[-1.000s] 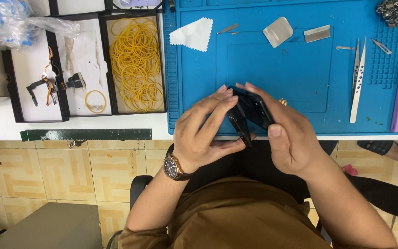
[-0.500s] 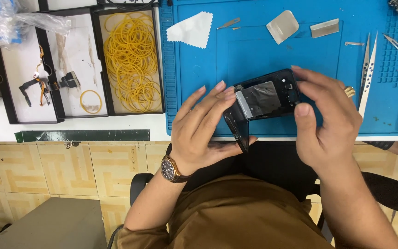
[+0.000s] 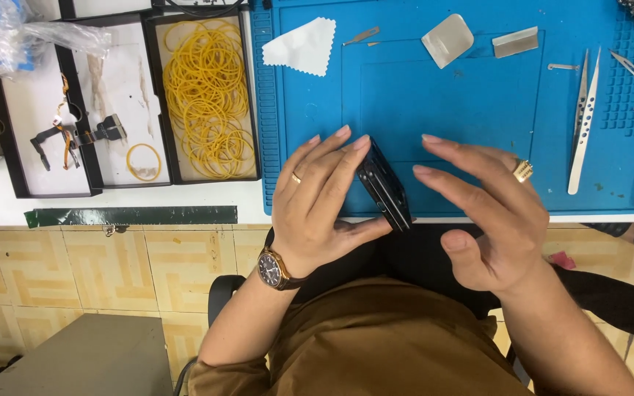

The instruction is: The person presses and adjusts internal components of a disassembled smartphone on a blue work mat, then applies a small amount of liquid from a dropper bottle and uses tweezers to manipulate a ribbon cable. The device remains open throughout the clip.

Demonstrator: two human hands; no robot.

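Your left hand [image 3: 317, 198] now holds the small black device [image 3: 384, 185] on edge over the near rim of the blue mat [image 3: 434, 110], fingers [image 3: 332, 158] closed along its side and thumb beneath, whereas half a second ago both hands held it flat. Your right hand [image 3: 489, 209] has let go and hovers just beside it, fingers spread and empty. Tweezers [image 3: 581, 121], a white cloth [image 3: 302, 48] and a tray of yellow rubber bands [image 3: 207, 95] lie well apart on the worktop [image 3: 9, 213], nothing blocking the device.

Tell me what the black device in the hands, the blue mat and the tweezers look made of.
Black device: apparently hard plastic or metal, dark glossy edge.
Blue mat: likely silicone or rubber, matte, moulded grid.
Tweezers: metal, pale silvery sheen.
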